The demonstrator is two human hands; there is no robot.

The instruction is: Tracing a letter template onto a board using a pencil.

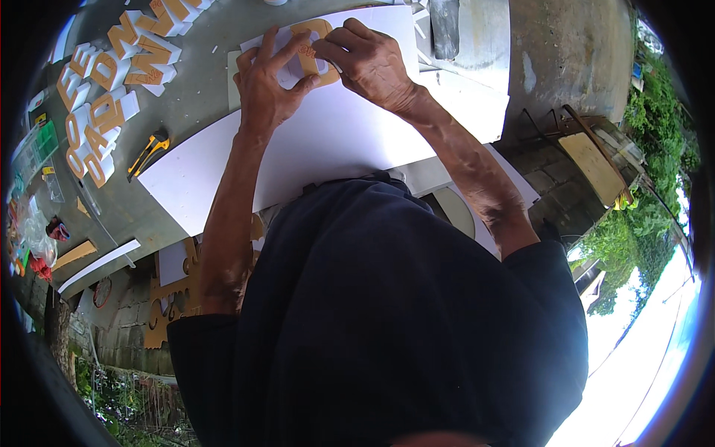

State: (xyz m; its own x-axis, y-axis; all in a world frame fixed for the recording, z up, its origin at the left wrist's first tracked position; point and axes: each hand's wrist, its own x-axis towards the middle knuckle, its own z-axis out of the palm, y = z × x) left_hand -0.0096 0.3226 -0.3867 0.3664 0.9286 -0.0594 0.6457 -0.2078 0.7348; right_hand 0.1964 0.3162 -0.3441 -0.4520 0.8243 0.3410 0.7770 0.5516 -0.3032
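Note:
A brown-faced letter shape (pixel 320 27) with rounded corners lies near the far edge of a large white sheet (pixel 328 127). My left hand (pixel 264 82) rests at its left side, fingers spread, with the index finger and thumb touching the letter. Over the right part of the letter, my right hand (pixel 376 65) is closed with its fingers bent and pinched together. Whatever it may hold is hidden behind the fingers. Left of the white sheet, a yellow and black utility knife (pixel 151 153) lies on the grey table (pixel 201 78).
Several brown-faced letters with white sides (pixel 97 134) stand at the table's far left. Plastic bags (pixel 33 231) and small items crowd the left edge. White strips (pixel 100 264) lie along the near-left edge. A dark slab (pixel 445 30) sits at the far right.

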